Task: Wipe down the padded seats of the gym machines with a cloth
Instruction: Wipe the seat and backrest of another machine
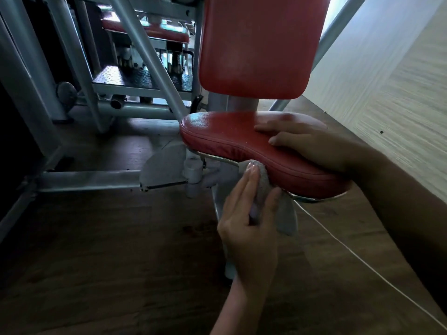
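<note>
Honestly, cloth point(263, 182) pinched by left hand point(246, 218) fingers point(244, 187) could snag the metal rim point(314, 198) under the seat point(229, 134); right hand point(304, 139) lies flat on top, fingers straight.

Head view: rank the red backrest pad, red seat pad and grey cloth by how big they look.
Largest: red backrest pad and red seat pad, near equal, unranked; the frame crops the backrest, the right hand covers part of the seat.
Smallest: grey cloth, partly hidden by the left hand.

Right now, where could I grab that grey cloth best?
Probably the loose flap of the cloth hanging below the red seat, beside the left hand. Come from underneath: it dangles free, while the rest is pinned against the seat's edge.
</note>
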